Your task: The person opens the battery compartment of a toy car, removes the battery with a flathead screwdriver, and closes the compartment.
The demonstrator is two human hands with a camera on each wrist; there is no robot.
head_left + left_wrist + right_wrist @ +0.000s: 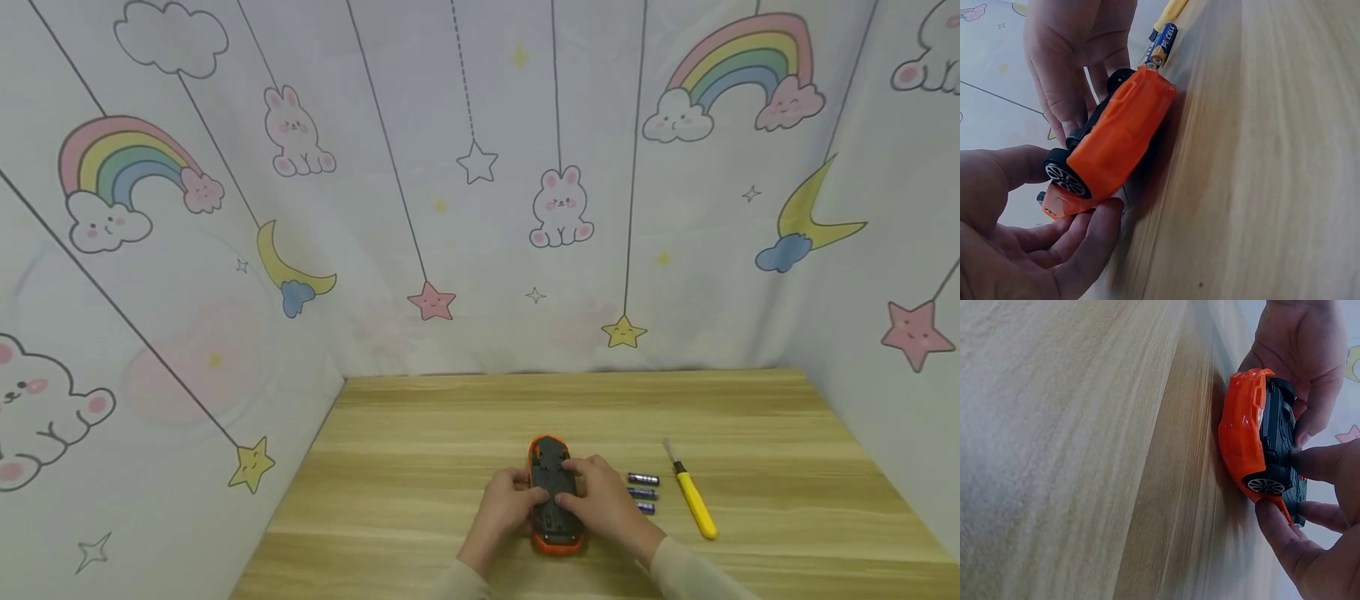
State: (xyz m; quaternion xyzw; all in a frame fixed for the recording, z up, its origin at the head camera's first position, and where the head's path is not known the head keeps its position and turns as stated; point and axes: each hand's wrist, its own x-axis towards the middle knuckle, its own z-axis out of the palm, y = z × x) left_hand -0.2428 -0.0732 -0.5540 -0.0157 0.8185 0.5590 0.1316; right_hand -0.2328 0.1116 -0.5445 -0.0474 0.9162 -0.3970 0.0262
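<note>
An orange toy car (557, 546) lies upside down on the table, its black underside (555, 492) facing up. My left hand (504, 505) grips the car's left side, with the thumb on the underside and the fingers along the body. From the right, my right hand (609, 500) holds the other side, its thumb also on the underside. The left wrist view shows the orange body (1119, 137) and a black wheel (1067, 175) between the hands. In the right wrist view, fingers of the right hand (1319, 537) pinch the car near a wheel (1266, 485).
Several batteries (643, 479) lie just right of the right hand, partly hidden by it. A screwdriver with a yellow handle (697, 505) lies farther right. The wooden table (420, 417) meets a patterned cloth backdrop (495, 250) behind and at both sides.
</note>
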